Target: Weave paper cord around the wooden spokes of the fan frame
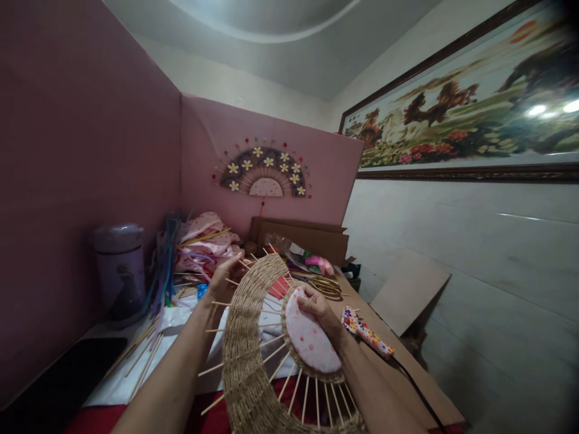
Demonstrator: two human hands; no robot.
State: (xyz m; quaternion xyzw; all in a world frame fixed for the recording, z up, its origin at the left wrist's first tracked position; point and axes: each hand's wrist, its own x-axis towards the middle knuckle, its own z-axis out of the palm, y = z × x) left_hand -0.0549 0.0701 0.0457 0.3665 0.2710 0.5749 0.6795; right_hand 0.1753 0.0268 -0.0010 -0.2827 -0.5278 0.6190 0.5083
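A half-ring fan (pixel 246 337) woven from brown cord over thin wooden sticks stands tilted in front of me. Its inner half-round base (pixel 312 337) is covered in white cloth with pink-red dots. My right hand (pixel 319 310) grips this base, thumb on the cloth face and the other fingers mostly out of sight behind. At the upper left rim, my left hand (pixel 226 280) closes on the fan's edge among the stick ends; part of its grip is hidden. Bare sticks project beyond the outer rim and span the gap between base and weave.
A flower-patterned glue gun (pixel 366 331) with a black cord lies at right on cardboard. Loose sticks (pixel 145 355), ribbons and dotted cloth (pixel 205 235) crowd the left, beside a lidded purple container (pixel 120 271). A finished flowered fan (pixel 265 172) hangs on the pink panel.
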